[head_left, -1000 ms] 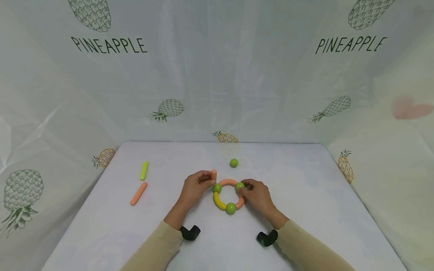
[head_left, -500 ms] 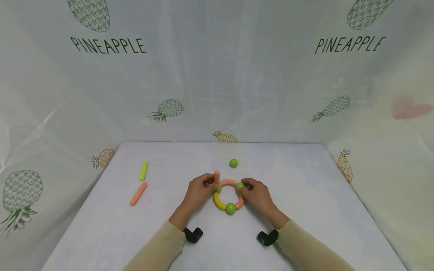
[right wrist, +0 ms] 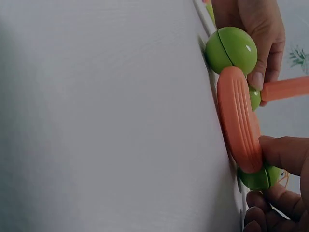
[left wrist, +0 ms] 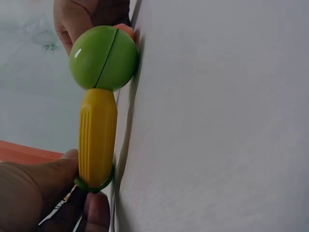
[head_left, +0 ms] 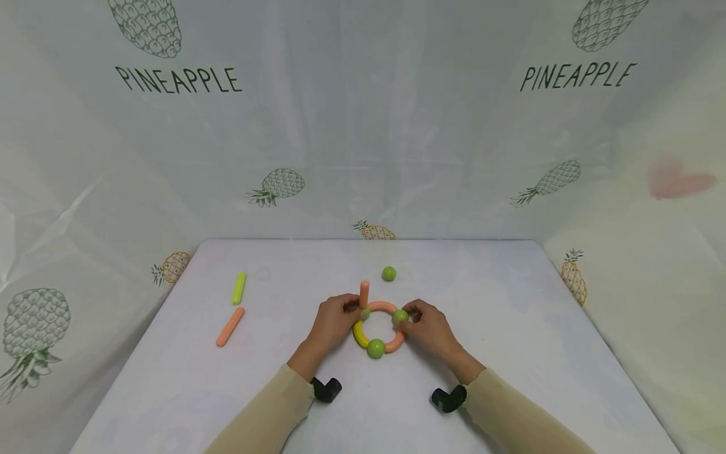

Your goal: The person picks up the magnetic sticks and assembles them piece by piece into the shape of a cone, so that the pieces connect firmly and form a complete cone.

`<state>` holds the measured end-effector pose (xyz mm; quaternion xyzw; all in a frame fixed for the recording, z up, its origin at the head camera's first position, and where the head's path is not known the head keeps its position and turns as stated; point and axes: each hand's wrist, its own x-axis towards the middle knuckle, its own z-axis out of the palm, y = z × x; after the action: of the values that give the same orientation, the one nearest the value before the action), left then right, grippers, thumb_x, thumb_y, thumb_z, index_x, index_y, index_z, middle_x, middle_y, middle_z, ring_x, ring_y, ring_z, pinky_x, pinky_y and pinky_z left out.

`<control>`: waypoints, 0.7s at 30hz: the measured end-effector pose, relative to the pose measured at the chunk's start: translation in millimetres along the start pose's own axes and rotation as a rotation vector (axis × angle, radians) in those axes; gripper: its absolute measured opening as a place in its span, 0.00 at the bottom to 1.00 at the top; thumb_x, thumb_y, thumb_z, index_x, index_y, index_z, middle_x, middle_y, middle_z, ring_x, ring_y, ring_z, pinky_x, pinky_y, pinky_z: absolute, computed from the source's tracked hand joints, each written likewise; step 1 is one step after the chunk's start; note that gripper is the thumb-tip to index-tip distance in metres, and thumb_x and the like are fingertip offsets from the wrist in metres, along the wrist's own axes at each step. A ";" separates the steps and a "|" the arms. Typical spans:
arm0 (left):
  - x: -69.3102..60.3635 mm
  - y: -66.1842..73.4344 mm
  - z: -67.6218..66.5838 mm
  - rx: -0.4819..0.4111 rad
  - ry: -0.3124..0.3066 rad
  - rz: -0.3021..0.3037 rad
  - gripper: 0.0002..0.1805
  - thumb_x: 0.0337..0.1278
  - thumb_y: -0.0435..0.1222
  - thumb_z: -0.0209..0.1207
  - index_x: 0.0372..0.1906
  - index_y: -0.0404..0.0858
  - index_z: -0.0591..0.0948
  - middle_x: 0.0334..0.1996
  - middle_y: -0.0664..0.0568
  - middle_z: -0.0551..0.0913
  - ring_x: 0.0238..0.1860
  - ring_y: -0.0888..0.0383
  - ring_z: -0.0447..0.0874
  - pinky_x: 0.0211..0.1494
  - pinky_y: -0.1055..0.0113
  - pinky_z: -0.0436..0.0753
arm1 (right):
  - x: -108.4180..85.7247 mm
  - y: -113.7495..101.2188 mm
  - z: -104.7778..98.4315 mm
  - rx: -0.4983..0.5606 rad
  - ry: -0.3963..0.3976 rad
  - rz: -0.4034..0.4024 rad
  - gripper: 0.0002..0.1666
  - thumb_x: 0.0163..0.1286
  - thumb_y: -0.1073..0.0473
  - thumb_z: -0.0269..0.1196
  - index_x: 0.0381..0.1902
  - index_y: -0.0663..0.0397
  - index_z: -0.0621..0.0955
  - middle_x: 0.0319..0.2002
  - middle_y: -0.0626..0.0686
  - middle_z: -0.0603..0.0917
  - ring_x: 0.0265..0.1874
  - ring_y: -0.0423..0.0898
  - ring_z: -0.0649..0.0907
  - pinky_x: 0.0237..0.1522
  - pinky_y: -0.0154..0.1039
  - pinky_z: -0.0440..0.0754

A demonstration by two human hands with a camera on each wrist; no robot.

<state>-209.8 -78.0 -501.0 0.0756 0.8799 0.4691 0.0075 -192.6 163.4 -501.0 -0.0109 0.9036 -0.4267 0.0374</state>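
A ring of curved rods and green balls lies on the table in the head view, with one yellow curved rod (head_left: 360, 335) and orange curved rods (head_left: 394, 343). My left hand (head_left: 333, 320) pinches the ring's left green ball (right wrist: 255, 99), mostly covered by fingers in the head view. From that ball an orange straight rod (head_left: 364, 294) stands upright. On the opposite side my right hand (head_left: 432, 326) grips the right green ball (head_left: 399, 316) between thumb and fingers. The front green ball (head_left: 375, 348) joins the yellow rod to an orange one, untouched by either hand.
A loose green ball (head_left: 389, 273) lies behind the ring. Off to the left are a yellow-green straight rod (head_left: 239, 289) and another orange straight rod (head_left: 230, 326). A pineapple-print sheet (head_left: 363, 126) hangs around the white table (head_left: 510, 353).
My left hand has moved right, setting the orange straight rod upright on the left ball, and now pinches that ball. The ring has turned a little, its front ball shifting left.
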 end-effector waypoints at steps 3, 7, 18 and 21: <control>5.1 -0.4 0.2 -0.004 -0.002 -0.010 0.19 0.66 0.38 0.70 0.59 0.38 0.87 0.50 0.48 0.91 0.53 0.52 0.88 0.58 0.54 0.86 | -0.3 -0.9 0.9 0.012 -0.002 0.007 0.20 0.65 0.53 0.74 0.51 0.54 0.85 0.38 0.50 0.83 0.37 0.46 0.78 0.38 0.39 0.75; 10.1 -1.9 1.0 -0.007 -0.008 -0.029 0.20 0.67 0.38 0.70 0.61 0.38 0.86 0.52 0.48 0.90 0.56 0.51 0.87 0.61 0.53 0.85 | -1.1 -2.1 1.8 0.017 -0.001 0.007 0.19 0.65 0.53 0.73 0.51 0.54 0.86 0.39 0.49 0.85 0.37 0.45 0.79 0.39 0.39 0.76; 21.4 -4.7 3.3 -0.031 -0.030 -0.031 0.21 0.69 0.38 0.68 0.64 0.41 0.85 0.56 0.50 0.89 0.59 0.52 0.86 0.64 0.53 0.84 | -6.7 0.3 3.4 0.037 0.026 -0.040 0.16 0.66 0.53 0.75 0.48 0.52 0.85 0.35 0.48 0.83 0.34 0.43 0.77 0.36 0.37 0.73; 23.4 -4.9 4.1 -0.040 -0.024 -0.028 0.20 0.69 0.38 0.68 0.63 0.42 0.85 0.57 0.50 0.89 0.58 0.52 0.86 0.63 0.53 0.85 | -9.4 0.4 2.5 0.039 0.025 -0.052 0.16 0.66 0.52 0.76 0.47 0.50 0.85 0.36 0.47 0.83 0.35 0.43 0.76 0.36 0.36 0.72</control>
<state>-233.1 -74.0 -506.0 0.0689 0.8712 0.4854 0.0262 -183.1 162.2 -502.4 -0.0283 0.8949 -0.4452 0.0150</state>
